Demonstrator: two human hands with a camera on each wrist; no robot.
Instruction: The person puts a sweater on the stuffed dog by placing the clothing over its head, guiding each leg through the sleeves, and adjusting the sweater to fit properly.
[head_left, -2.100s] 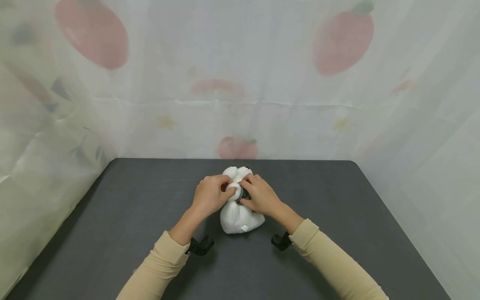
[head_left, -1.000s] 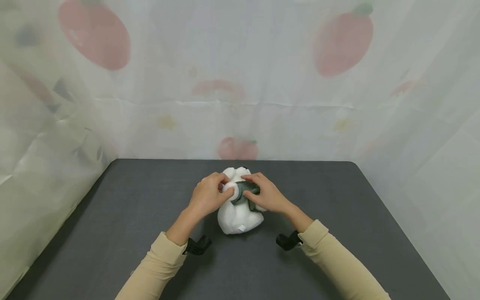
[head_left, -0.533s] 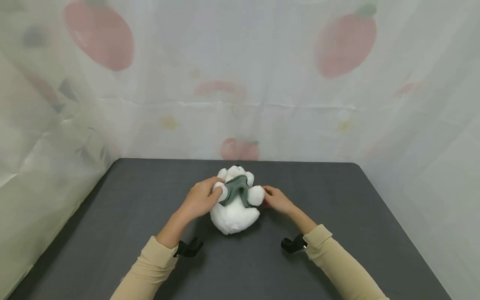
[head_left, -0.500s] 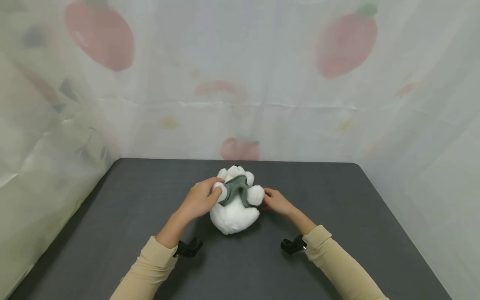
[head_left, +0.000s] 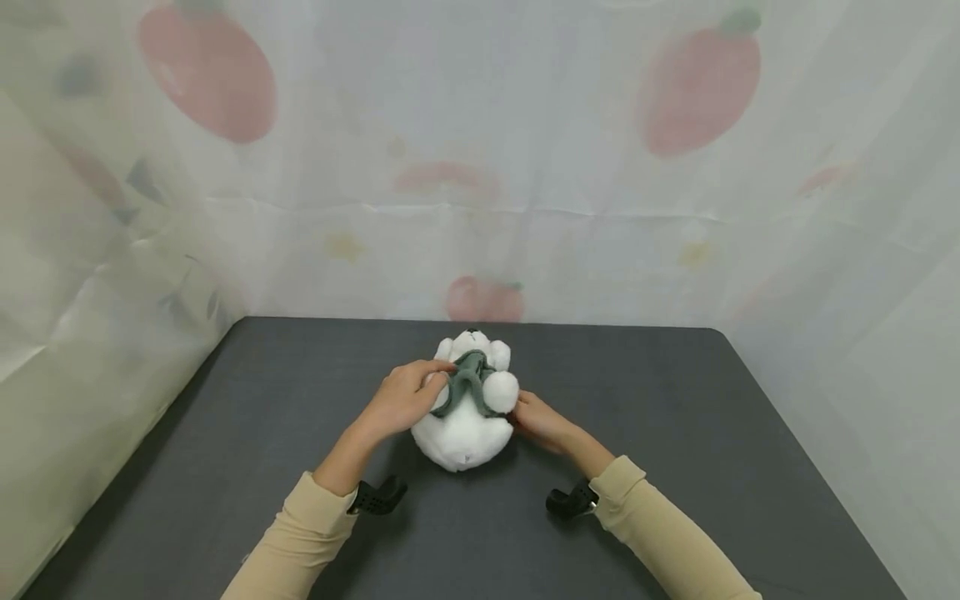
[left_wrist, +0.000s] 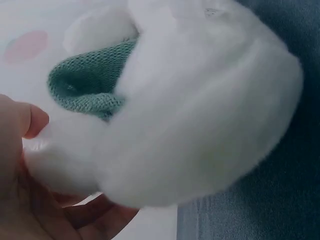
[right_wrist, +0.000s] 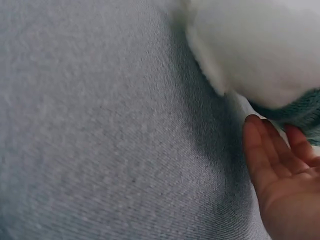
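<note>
White plush toy, green knit garment, unlabelled, mid-counter. Left hand grip pinches its paw; right hand grip spread, fingers touching its side.

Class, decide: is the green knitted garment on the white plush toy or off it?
On: the green garment wraps the plush toy, its paw poking through.
</note>
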